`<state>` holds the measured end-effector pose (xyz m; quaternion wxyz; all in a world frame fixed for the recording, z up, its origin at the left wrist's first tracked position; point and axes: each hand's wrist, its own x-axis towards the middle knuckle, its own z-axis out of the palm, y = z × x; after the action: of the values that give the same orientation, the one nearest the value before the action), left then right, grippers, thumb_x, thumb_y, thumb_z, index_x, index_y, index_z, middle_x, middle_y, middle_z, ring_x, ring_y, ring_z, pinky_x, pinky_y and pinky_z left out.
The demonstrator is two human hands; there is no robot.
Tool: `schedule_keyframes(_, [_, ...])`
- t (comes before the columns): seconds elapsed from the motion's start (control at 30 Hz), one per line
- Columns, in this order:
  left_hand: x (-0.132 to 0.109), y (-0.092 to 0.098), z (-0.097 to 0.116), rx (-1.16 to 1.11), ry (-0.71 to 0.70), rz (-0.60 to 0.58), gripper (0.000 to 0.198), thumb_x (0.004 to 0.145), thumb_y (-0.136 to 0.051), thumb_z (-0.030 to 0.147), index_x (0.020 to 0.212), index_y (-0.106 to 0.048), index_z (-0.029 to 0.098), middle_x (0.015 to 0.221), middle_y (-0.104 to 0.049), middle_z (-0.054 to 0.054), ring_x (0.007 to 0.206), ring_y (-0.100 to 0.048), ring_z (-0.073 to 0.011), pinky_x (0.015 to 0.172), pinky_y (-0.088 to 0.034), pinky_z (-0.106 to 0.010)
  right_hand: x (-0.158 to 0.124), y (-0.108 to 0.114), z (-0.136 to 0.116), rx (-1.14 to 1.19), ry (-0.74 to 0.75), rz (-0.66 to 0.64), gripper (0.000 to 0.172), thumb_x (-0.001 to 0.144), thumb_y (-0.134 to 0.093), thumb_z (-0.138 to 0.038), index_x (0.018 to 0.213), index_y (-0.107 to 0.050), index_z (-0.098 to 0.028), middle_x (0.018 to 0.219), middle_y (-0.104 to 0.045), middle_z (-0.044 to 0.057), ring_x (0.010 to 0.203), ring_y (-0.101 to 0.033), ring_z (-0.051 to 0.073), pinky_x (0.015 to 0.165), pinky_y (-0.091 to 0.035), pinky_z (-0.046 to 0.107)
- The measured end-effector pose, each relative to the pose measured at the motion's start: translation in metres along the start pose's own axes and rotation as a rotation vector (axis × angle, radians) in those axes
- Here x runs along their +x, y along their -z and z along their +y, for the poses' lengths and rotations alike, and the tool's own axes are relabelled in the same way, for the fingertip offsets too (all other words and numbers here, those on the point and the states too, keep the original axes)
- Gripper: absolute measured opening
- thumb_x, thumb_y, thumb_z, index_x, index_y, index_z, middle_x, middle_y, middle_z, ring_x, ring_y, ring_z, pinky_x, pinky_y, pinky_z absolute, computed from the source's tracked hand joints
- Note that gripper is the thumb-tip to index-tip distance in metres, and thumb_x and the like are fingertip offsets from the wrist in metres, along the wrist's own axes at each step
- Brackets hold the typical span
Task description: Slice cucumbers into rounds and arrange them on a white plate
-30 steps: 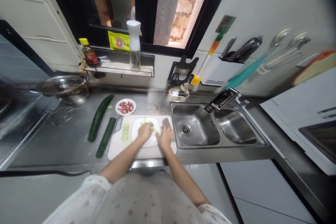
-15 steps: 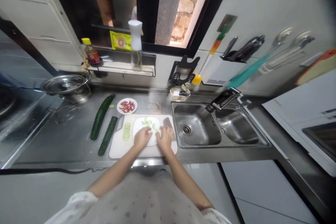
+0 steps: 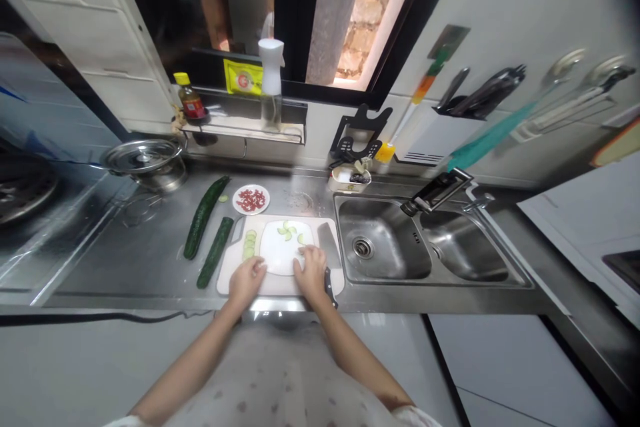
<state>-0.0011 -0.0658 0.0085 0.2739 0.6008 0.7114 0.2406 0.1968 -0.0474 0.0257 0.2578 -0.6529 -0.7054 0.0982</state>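
A squarish white plate (image 3: 280,257) rests on the white cutting board (image 3: 230,280), with pale cucumber pieces (image 3: 287,231) on its far part. My left hand (image 3: 246,282) is at the plate's near left edge, just below a row of cucumber slices (image 3: 249,243) on the board. Its fingers are curled in, and their contents are hidden. My right hand (image 3: 311,273) is over the plate's near right edge, fingers bent and tips close to a cucumber piece (image 3: 301,238); whatever it pinches is too small to make out. A knife (image 3: 328,243) lies right of it, its dark handle partly hidden.
Left of the board lie a whole cucumber (image 3: 204,219) and a cut one (image 3: 215,253). Behind the board stands a small plate (image 3: 251,210) of red pieces. A lidded steel pot (image 3: 150,160) is at the far left; a double sink (image 3: 385,260) is on the right.
My left hand has moved left and nearer to me, off the middle of the plate. My right hand stays by the plate's right side. The whole view has shifted slightly.
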Motion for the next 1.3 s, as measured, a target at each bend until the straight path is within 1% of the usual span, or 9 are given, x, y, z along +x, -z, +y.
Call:
schedule_keyframes(0.13, [0.009,0.019,-0.015,0.119,0.119,0.077,0.025,0.085,-0.052,0.032,0.104,-0.066,0.023,0.091,-0.069,-0.003,0.083,-0.061,-0.0181,0.068,-0.040,-0.024,-0.001,0.002,-0.001,0.002,-0.009,-0.020,0.029,0.086,-0.051,-0.027,0.112,-0.060,-0.021,0.117,-0.053,0.010,0.114,-0.039,0.028,0.098,-0.031,0.042])
schedule_keyframes(0.3, [0.017,0.034,-0.021,0.227,0.210,0.089,0.029,0.083,-0.054,0.038,0.106,-0.066,0.023,0.089,-0.069,-0.004,0.083,-0.062,-0.0204,0.065,-0.038,-0.026,0.002,0.002,-0.003,0.006,-0.006,-0.012,0.029,0.085,-0.050,-0.027,0.111,-0.061,-0.020,0.114,-0.054,0.010,0.112,-0.039,0.028,0.099,-0.030,0.043])
schedule_keyframes(0.47, [0.021,0.032,-0.019,0.311,0.224,0.062,0.036,0.082,-0.054,0.043,0.109,-0.065,0.022,0.091,-0.068,-0.006,0.089,-0.062,-0.0244,0.071,-0.041,-0.030,0.003,0.000,-0.003,0.013,-0.004,-0.025,0.029,0.084,-0.051,-0.026,0.110,-0.062,-0.019,0.114,-0.054,0.011,0.111,-0.040,0.028,0.099,-0.031,0.042])
schedule_keyframes(0.6, [0.024,0.026,-0.018,0.310,0.219,0.071,0.034,0.083,-0.053,0.044,0.105,-0.065,0.020,0.094,-0.068,-0.008,0.088,-0.062,-0.0235,0.069,-0.040,-0.028,0.002,-0.001,-0.001,0.010,0.010,-0.020,0.029,0.085,-0.050,-0.027,0.109,-0.062,-0.017,0.115,-0.054,0.012,0.111,-0.039,0.028,0.099,-0.032,0.043])
schedule_keyframes(0.73, [0.026,0.024,-0.019,0.289,0.220,0.088,0.030,0.082,-0.054,0.044,0.098,-0.064,0.021,0.091,-0.067,-0.006,0.084,-0.062,-0.0221,0.065,-0.038,-0.027,0.002,-0.002,0.000,0.017,0.010,-0.003,0.028,0.085,-0.050,-0.027,0.108,-0.063,-0.018,0.114,-0.055,0.011,0.112,-0.040,0.028,0.099,-0.032,0.044])
schedule_keyframes(0.9, [0.026,0.021,-0.020,0.220,0.253,0.099,0.020,0.082,-0.055,0.037,0.092,-0.062,0.021,0.088,-0.068,-0.005,0.079,-0.062,-0.0197,0.062,-0.037,-0.025,0.001,-0.003,0.001,0.012,0.016,0.000,0.028,0.085,-0.049,-0.027,0.108,-0.063,-0.018,0.114,-0.055,0.011,0.112,-0.040,0.028,0.099,-0.032,0.044])
schedule_keyframes(1.03, [0.028,0.020,-0.022,0.109,0.284,0.120,0.014,0.082,-0.053,0.029,0.091,-0.062,0.022,0.086,-0.069,-0.003,0.078,-0.064,-0.0191,0.064,-0.039,-0.025,0.001,-0.002,0.002,0.008,0.016,0.000,0.028,0.085,-0.050,-0.027,0.108,-0.063,-0.018,0.114,-0.055,0.011,0.114,-0.039,0.028,0.099,-0.032,0.043])
schedule_keyframes(1.17, [0.033,0.020,-0.027,-0.095,0.272,0.156,0.015,0.077,-0.058,0.026,0.089,-0.064,0.020,0.087,-0.071,-0.003,0.081,-0.065,-0.0179,0.070,-0.044,-0.024,0.001,-0.001,0.000,0.007,0.005,-0.007,0.028,0.085,-0.050,-0.027,0.108,-0.063,-0.019,0.114,-0.055,0.010,0.113,-0.039,0.028,0.099,-0.032,0.044])
schedule_keyframes(1.3, [0.038,0.025,-0.024,-0.325,0.260,0.137,0.018,0.072,-0.060,0.026,0.085,-0.066,0.015,0.085,-0.071,-0.006,0.082,-0.066,-0.0181,0.075,-0.047,-0.026,0.003,0.002,-0.004,0.050,0.003,-0.010,0.027,0.084,-0.051,-0.025,0.107,-0.064,-0.019,0.111,-0.058,0.010,0.110,-0.043,0.027,0.099,-0.032,0.042])
